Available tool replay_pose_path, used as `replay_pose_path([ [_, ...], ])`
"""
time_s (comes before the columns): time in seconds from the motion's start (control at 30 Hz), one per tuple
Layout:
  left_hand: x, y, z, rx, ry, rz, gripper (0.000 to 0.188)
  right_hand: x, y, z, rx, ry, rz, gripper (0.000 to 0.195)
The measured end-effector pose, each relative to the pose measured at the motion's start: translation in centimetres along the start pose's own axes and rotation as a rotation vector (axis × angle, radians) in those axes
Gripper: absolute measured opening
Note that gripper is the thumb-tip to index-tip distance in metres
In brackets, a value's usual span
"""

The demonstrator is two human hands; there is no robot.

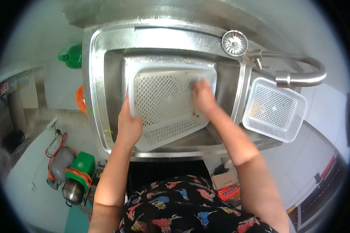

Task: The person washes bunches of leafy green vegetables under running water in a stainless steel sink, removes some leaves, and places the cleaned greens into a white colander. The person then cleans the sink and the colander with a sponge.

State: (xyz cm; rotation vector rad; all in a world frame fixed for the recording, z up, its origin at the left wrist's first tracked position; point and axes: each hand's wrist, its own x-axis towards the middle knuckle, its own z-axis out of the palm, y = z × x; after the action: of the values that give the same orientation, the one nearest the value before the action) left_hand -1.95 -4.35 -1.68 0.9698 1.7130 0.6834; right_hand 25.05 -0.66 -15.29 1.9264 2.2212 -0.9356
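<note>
A white perforated plastic basket (166,96) lies tilted in the stainless steel sink (113,67). At its left rim, my left hand (129,126) grips the wall with the thumb on the near side. Inside the basket, by its right wall, is my right hand (203,97), blurred. Something dark shows at its fingertips, and I cannot tell whether it is a scrubber or shadow. Small dark bits lie just below that hand on the basket floor. Beneath the basket, part of a metal basin or tray (175,59) is visible with a green scrap on it.
A curved steel faucet (300,78) reaches over a smaller white basket (272,107) on the right. A sink strainer (234,43) rests on the back rim. Green bits dot the left rim. On the left stand a green bottle (73,56), a gas cylinder (61,163) and a green bin (83,164).
</note>
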Motion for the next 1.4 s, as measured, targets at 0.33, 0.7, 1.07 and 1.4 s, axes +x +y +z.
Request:
replay_pose_path([
  [0.33,-0.6,-1.1,-0.5,-0.296,-0.014,-0.191,0.072,-1.5,-2.6,3.8,0.552,0.224,0.398,0.029],
  [0.7,-1.6,-1.1,-0.8,-0.310,-0.039,-0.160,0.075,1.5,-14.1,4.0,0.599,0.480,-0.302,0.033],
  [1.07,-0.6,-2.3,-3.1,-0.409,-0.031,-0.271,0.078,-3.6,-18.2,3.6,0.867,-0.309,-0.340,0.025],
  [1.4,-0.7,-1.4,-1.8,-0.290,-0.163,-0.131,0.079,-2.5,-22.9,-3.4,0.963,0.400,-0.570,0.028],
])
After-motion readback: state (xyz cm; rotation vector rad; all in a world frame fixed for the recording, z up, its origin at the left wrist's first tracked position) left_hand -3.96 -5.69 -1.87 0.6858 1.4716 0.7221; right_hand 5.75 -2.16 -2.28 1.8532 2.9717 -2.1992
